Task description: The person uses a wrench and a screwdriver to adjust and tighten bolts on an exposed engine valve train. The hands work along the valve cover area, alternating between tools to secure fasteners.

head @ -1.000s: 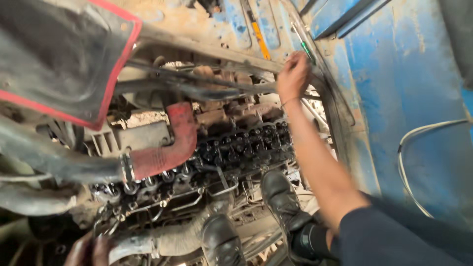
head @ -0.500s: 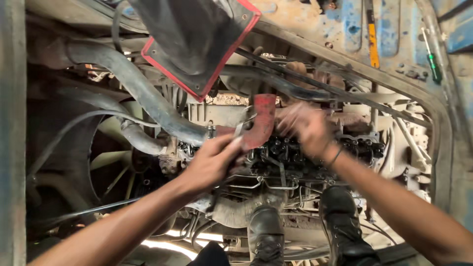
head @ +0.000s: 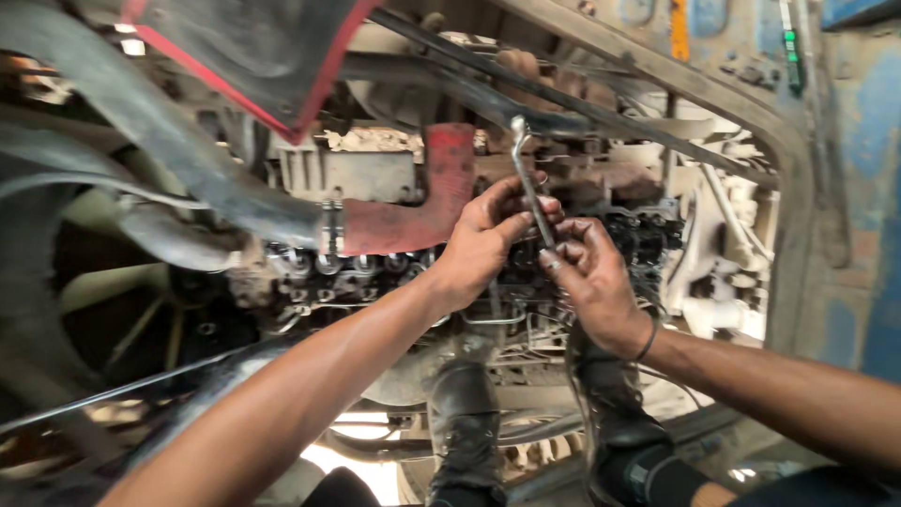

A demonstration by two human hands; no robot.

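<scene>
A bent metal wrench (head: pixel 528 176) stands nearly upright over an open engine (head: pixel 394 263), its ring end at the top. My left hand (head: pixel 488 235) grips its shaft from the left, fingers wrapped around it. Just to the right and lower, my right hand (head: pixel 589 274) closes on the wrench's bottom end. Both hands hover above the engine's top, right of a red hose elbow (head: pixel 441 192).
A thick grey hose (head: pixel 160 141) runs from the upper left down to the red elbow. A black cover with a red edge (head: pixel 253 47) hangs overhead. My two black boots (head: pixel 465 422) stand on the frame below. Blue cab wall (head: pixel 863 188) at right.
The view has shifted and closed in on the engine. My right hand came back from the cab wall, and both hands now hold the wrench upright.
</scene>
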